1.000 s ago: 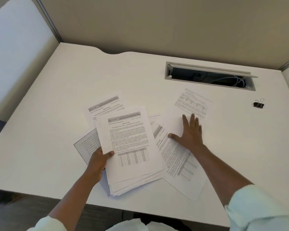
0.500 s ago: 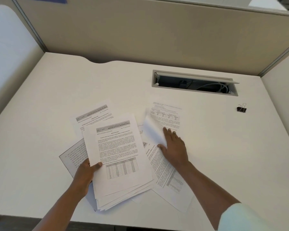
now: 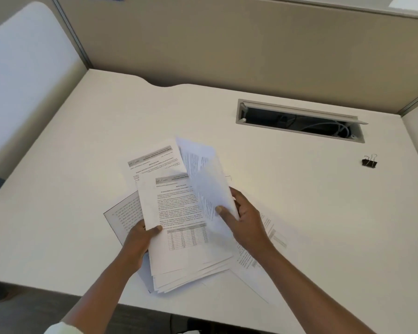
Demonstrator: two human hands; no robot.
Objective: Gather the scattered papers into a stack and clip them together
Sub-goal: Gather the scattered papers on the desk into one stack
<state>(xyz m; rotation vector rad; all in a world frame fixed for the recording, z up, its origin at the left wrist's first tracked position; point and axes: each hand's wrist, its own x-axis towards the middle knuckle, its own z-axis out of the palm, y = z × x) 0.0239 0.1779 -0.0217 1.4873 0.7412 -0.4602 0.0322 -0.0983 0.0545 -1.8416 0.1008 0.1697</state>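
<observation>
A loose stack of printed papers [image 3: 179, 242] lies near the desk's front edge. My left hand [image 3: 140, 239] grips its left side, thumb on the top sheet. My right hand [image 3: 241, 220] pinches a lifted, blurred sheet [image 3: 208, 179] that hangs over the stack's right half. More sheets lie flat on the desk: one [image 3: 152, 162] behind the stack, a grey-edged one [image 3: 123, 213] at its left, and one [image 3: 256, 268] under my right forearm. A black binder clip [image 3: 369, 161] sits far right, apart from both hands.
The white desk [image 3: 82, 145] has an open cable slot [image 3: 299, 120] at the back right, with cables inside. Beige partition walls [image 3: 227, 49] close off the back and right side, and a white panel [image 3: 22, 68] stands at the left.
My right hand has lifted the sheet it was pressing on the desk and carried it left over the stack. My left hand keeps its grip on the stack.
</observation>
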